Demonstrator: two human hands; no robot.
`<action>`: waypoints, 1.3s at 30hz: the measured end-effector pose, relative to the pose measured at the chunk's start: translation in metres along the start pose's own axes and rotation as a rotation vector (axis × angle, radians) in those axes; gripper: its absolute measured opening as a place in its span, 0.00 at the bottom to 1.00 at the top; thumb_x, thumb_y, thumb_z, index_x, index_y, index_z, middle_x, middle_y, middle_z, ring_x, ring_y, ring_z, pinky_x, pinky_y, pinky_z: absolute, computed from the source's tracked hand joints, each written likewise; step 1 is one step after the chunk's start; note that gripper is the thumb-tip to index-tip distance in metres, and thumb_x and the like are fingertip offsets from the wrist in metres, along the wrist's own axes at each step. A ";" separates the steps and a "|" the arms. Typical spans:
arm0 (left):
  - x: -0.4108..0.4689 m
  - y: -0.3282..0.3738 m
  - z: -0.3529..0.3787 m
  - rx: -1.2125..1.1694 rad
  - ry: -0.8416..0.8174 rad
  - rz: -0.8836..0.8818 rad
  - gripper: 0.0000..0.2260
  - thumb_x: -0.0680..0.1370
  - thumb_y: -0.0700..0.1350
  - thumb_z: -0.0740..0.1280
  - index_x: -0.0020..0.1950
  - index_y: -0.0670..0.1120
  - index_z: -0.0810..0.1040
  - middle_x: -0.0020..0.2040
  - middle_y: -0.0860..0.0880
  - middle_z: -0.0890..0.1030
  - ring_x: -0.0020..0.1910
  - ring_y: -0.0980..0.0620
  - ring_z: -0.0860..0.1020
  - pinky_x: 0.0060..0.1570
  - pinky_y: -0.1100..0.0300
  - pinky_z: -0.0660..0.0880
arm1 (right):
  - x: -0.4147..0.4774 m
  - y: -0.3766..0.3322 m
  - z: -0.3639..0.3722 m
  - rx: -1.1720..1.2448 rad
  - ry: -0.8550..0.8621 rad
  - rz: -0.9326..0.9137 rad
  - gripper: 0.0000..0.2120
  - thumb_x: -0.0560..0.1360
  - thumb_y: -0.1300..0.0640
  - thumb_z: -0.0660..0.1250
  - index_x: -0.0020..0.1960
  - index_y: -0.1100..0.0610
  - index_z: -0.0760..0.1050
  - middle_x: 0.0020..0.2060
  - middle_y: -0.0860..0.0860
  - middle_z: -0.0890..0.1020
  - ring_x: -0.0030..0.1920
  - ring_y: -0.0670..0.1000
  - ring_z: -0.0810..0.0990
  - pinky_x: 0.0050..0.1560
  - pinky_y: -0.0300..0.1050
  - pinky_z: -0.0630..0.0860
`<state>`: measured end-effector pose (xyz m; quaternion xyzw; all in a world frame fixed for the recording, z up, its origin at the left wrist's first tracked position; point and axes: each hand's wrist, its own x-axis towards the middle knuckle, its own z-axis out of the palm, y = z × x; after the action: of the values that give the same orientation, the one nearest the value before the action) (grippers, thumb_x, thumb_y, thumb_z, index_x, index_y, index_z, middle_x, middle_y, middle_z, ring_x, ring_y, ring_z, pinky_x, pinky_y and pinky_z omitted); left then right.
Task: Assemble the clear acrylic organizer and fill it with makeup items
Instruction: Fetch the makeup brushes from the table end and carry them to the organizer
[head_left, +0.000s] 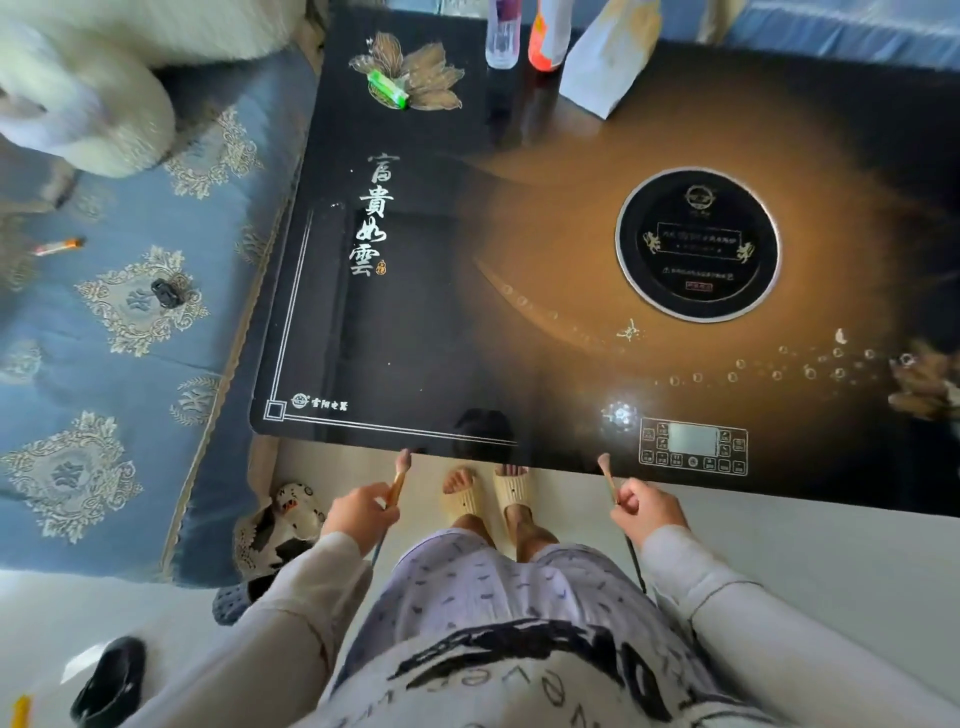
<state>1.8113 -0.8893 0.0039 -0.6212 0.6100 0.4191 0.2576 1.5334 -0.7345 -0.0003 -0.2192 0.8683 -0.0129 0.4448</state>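
Two makeup brushes are in your hands, one in each. The middle of each handle is hidden inside your grip, and the thin dark tail ends are hard to follow against your sleeves. Your left hand has its fingers curled tight round the left brush. Your right hand pinches the right brush between thumb and curled fingers.

Both brushes sit in front of your waist, right at the near edge of the black glass table. Each long axis runs near to far, with the bristle heads pointing away from you and tilting slightly toward each other.

The control panel lies just beyond the right brush, and the round burner is farther back. At the far edge, a clear bottle, an orange bottle and a paper bag are cut off by the frame.
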 end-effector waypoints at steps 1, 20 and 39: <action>-0.002 -0.007 0.003 0.009 -0.005 -0.021 0.08 0.75 0.42 0.64 0.52 0.44 0.79 0.51 0.42 0.84 0.45 0.46 0.78 0.51 0.59 0.72 | -0.002 0.004 0.001 -0.005 0.002 0.028 0.03 0.71 0.62 0.66 0.45 0.61 0.77 0.37 0.52 0.76 0.40 0.52 0.72 0.42 0.38 0.66; 0.004 0.017 -0.015 0.388 -0.054 0.209 0.04 0.75 0.43 0.63 0.45 0.47 0.78 0.50 0.43 0.82 0.51 0.43 0.79 0.50 0.61 0.72 | -0.090 0.068 0.067 0.447 0.146 0.321 0.03 0.72 0.63 0.66 0.41 0.58 0.73 0.38 0.54 0.77 0.43 0.57 0.79 0.43 0.41 0.70; -0.034 0.155 0.066 0.937 -0.257 0.698 0.11 0.76 0.44 0.64 0.57 0.43 0.77 0.58 0.43 0.79 0.51 0.46 0.77 0.47 0.62 0.68 | -0.198 0.133 0.193 0.901 0.177 0.834 0.11 0.74 0.61 0.62 0.34 0.55 0.65 0.46 0.59 0.79 0.47 0.56 0.76 0.42 0.40 0.63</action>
<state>1.6505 -0.8347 0.0281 -0.1484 0.8619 0.2369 0.4230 1.7349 -0.5031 0.0056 0.3498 0.8237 -0.2216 0.3873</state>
